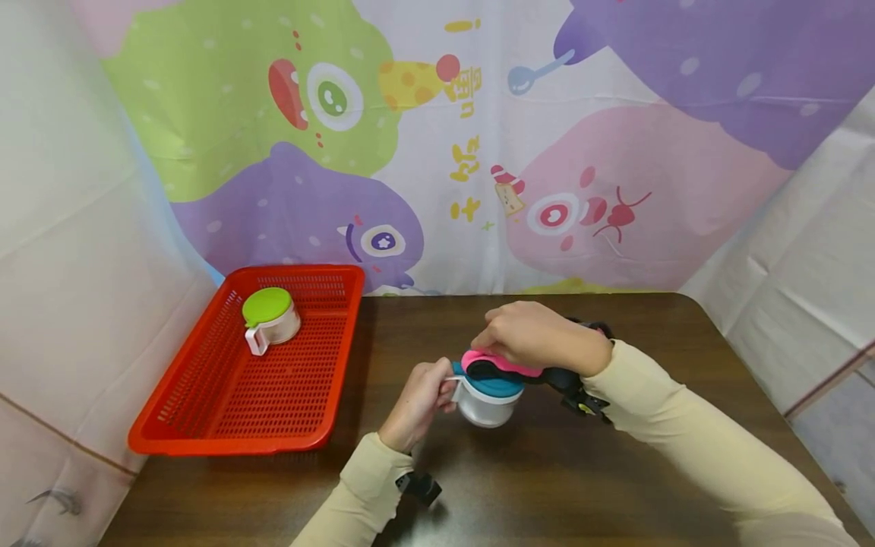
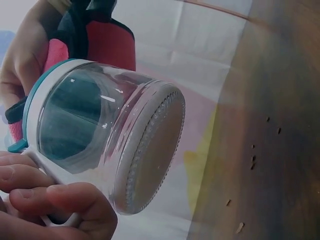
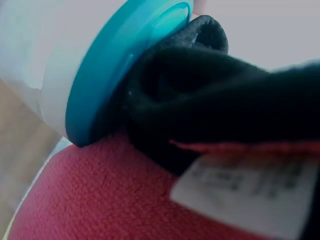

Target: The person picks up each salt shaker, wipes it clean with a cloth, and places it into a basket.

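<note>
My left hand (image 1: 424, 389) grips the white handle of a clear glass seasoning jar (image 1: 485, 411) with a teal lid (image 1: 497, 387). In the left wrist view the glass jar (image 2: 75, 125) shows its ridged base, and the left fingers (image 2: 75, 200) curl round the handle. Above the lid, my right hand (image 1: 529, 334) holds a pink and black cloth (image 1: 519, 366) against it. The right wrist view shows the fleecy cloth (image 3: 90, 185), with a white label, touching the teal lid (image 3: 107, 65); the right fingers are hidden there.
A red plastic basket (image 1: 335, 395) stands on the left of the brown wooden table (image 1: 581, 471). Inside it sits a similar jar with a green lid (image 1: 266, 306). Small brown specks (image 2: 253, 159) lie on the table. A cartoon-print curtain (image 1: 444, 251) hangs behind.
</note>
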### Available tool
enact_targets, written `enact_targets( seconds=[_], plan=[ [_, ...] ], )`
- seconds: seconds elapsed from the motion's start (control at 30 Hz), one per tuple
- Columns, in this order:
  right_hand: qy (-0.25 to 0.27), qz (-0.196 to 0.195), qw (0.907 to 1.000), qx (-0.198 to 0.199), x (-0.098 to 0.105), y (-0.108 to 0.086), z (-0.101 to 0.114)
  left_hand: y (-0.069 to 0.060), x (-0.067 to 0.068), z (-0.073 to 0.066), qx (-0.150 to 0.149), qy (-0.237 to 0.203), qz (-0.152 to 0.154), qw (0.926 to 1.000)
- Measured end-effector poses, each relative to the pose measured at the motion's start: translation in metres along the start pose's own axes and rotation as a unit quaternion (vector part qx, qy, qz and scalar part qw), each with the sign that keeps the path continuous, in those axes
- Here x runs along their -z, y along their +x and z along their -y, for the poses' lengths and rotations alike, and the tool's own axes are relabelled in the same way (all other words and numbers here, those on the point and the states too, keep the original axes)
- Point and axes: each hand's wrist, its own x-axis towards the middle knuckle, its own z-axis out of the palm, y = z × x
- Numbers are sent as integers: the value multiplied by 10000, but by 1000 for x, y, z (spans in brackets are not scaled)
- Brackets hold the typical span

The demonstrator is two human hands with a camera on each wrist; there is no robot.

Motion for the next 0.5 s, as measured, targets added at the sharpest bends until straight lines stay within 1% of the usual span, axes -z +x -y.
enact_targets(
  seconds=[0.1,0.27,0.5],
  plan=[
    [-84,-17,10000,34,-3,2,1,0,0,1,16,-13,-38,10000],
    [-95,23,9999,-36,-6,3,1,0,1,2,44,29,-62,10000],
    [-153,88,9995,-275,-8,0,3,-1,1,2,54,36,-46,10000]
  ],
)
